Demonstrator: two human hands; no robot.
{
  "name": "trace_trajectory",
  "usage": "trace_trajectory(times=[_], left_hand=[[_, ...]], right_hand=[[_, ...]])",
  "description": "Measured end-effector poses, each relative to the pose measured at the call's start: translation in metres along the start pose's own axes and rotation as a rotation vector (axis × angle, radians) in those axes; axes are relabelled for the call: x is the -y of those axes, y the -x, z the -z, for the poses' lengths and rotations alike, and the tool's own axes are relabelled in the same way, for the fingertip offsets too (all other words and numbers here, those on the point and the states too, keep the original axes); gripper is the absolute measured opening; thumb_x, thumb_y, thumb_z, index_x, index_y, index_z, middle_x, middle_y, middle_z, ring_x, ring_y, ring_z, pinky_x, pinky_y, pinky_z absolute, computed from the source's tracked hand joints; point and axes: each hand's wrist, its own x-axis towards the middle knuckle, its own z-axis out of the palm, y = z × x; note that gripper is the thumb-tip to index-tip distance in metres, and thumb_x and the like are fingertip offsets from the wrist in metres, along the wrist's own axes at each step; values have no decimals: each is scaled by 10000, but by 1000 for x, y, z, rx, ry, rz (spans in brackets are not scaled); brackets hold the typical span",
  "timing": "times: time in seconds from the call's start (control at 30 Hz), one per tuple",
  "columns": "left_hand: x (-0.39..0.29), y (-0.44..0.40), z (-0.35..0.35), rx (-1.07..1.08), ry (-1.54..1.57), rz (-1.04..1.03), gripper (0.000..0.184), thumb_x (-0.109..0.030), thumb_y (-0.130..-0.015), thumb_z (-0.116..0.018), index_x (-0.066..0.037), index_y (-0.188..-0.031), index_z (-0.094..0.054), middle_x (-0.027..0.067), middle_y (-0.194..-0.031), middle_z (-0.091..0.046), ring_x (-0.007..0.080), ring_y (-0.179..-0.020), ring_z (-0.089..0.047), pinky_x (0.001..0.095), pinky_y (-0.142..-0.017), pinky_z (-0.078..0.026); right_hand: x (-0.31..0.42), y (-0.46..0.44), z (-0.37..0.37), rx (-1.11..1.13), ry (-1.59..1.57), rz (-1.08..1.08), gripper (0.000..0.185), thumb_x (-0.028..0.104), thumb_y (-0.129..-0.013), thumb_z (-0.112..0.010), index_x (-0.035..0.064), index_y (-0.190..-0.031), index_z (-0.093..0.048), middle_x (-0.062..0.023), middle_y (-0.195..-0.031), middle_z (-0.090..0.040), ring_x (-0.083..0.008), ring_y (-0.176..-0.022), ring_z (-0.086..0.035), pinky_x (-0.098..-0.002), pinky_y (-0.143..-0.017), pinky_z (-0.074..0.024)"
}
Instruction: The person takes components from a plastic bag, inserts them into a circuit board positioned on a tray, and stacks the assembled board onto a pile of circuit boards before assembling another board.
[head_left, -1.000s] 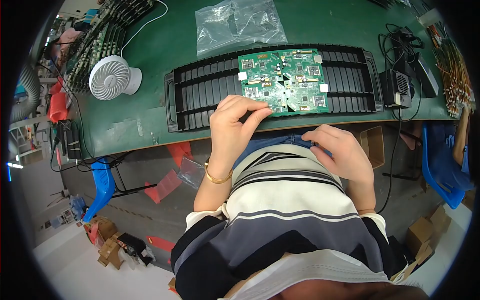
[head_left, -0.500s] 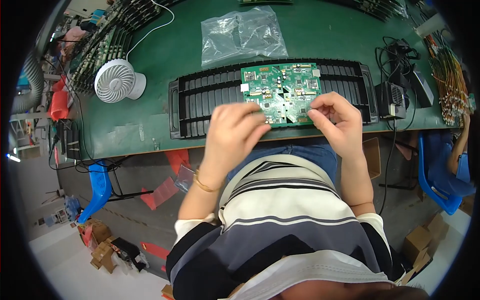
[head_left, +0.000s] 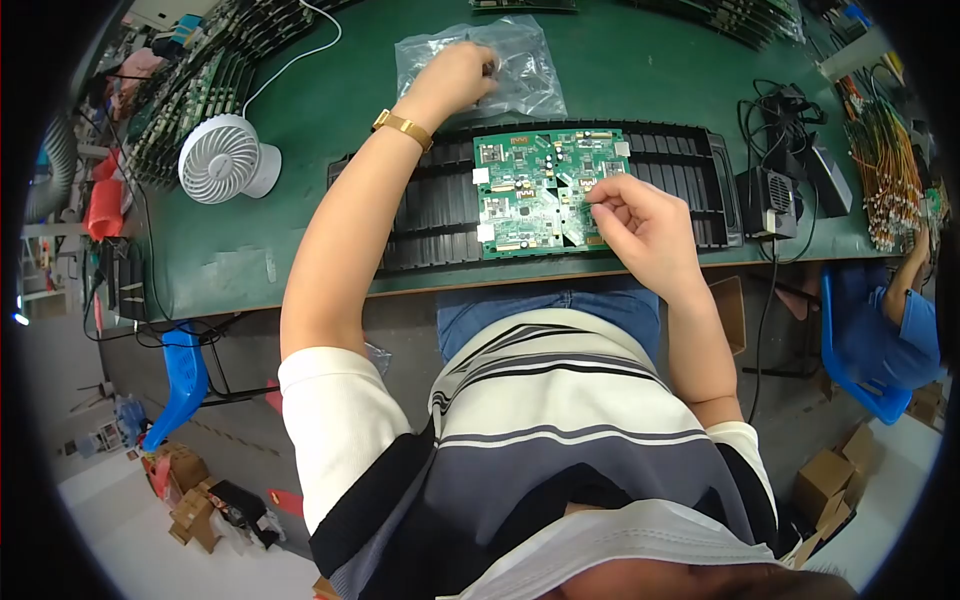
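Note:
My left hand reaches to the far side, over the clear plastic bag. Its fingers are curled in, and what they hold, if anything, is hidden. My right hand hovers at the right part of the green circuit board panel, thumb and fingertips drawn together; nothing between them can be made out. Populated with chips and white connectors, the panel lies flat across a black slotted tray. The tray sits along the near edge of the green table.
A white fan stands on the left, beside racked circuit boards. To the right are a black power adapter with tangled cables and a bundle of wires. Another person's arm shows at the far right.
My left hand has moved from the panel's left edge up and away to the plastic bag. My right hand stays over the panel, shifted slightly left in view.

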Motion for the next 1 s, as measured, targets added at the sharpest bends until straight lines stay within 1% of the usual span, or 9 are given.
trace_trajectory(times=[0.13,0.17,0.3,0.47,0.67,0.8,0.83,0.97,1.0], left_hand=[[-5,0,5,49,42,205,285,-193,-786,-694,-18,-1011,-685,94,-894,-705,269,-719,-624,327,-683,-498],[-5,1,4,55,40,201,285,-193,-786,-694,-18,-1011,-685,94,-894,-705,269,-719,-624,327,-683,-498],[-3,6,6,-71,107,244,197,-175,-807,-665,-19,-924,-694,74,-784,-697,226,-632,-591,311,-645,-484],[-5,10,10,-92,171,259,166,-172,-836,-629,-21,-887,-677,73,-761,-681,201,-619,-575,295,-638,-475],[-4,10,11,-71,216,279,179,-180,-858,-606,-17,-890,-674,68,-765,-680,204,-626,-573,292,-634,-469],[-5,9,6,-205,273,369,213,-201,-851,-578,-7,-833,-665,126,-801,-699,339,-723,-627,396,-689,-500],[-5,10,8,-207,272,372,213,-201,-851,-578,-7,-833,-665,126,-801,-699,339,-723,-627,396,-689,-500],[-8,13,16,-68,261,310,230,-178,-864,-534,-20,-901,-697,133,-872,-712,347,-777,-643,393,-726,-505],[-7,14,16,-65,268,306,230,-178,-864,-534,-20,-901,-697,133,-872,-712,347,-777,-643,393,-726,-505]], right_hand=[[2,-2,-3,-25,-3,43,146,-78,-797,-601,-9,-915,-652,-10,-762,-608,-51,-580,-462,-173,-510,-374],[2,-2,-3,-29,-6,39,146,-78,-797,-601,-9,-915,-652,-10,-762,-608,-51,-580,-462,-173,-510,-374],[2,-4,-5,-25,67,112,148,-76,-801,-608,1,-918,-655,-13,-759,-608,-54,-566,-448,-177,-498,-367],[2,-4,-7,-56,92,141,153,-78,-800,-611,8,-919,-654,-11,-766,-608,-61,-559,-439,-186,-496,-358],[1,-5,-9,-57,95,225,151,-75,-794,-614,14,-911,-649,-6,-775,-607,-74,-550,-436,-195,-497,-352],[2,-5,-8,-11,188,255,143,-63,-784,-627,23,-897,-643,-4,-789,-609,-91,-541,-435,-211,-498,-354],[2,-6,-9,-8,187,257,143,-63,-784,-627,23,-897,-643,-4,-789,-609,-91,-541,-435,-211,-498,-354],[5,-11,-9,-33,240,316,143,-49,-777,-641,31,-895,-642,-8,-777,-610,-98,-542,-447,-221,-501,-364],[5,-11,-9,-34,246,310,143,-49,-777,-641,31,-895,-642,-8,-777,-610,-98,-542,-447,-221,-501,-364]])
